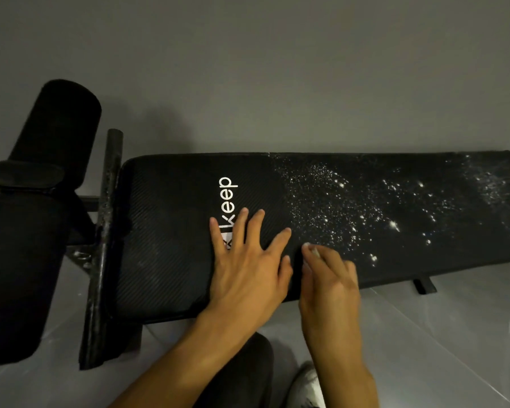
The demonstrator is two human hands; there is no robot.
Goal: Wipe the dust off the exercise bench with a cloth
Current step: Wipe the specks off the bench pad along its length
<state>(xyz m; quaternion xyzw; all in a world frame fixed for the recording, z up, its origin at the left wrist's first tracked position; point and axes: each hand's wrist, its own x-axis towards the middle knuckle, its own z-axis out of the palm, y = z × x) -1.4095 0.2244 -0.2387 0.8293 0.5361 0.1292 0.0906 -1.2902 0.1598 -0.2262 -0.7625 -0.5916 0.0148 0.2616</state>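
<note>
Grey floor tiles [424, 334] sit nearest you, w/ your shoe [305, 384] at the bottom edge. On the near side of the exercise bench [165, 231] your left hand [248, 269] lies flat, fingers spread, pressing the pad by the Keep logo [228, 198]. Just right of it your right hand [330, 284], blurred, curls and pinches a small white scrap, prob. the cloth [312, 250]. Hands are close, not touching. Pad's left third looks clean. White dust [336, 207] speckles the middle thru the right end, so most wiping is left. Far side: plain grey wall [277, 69].
</note>
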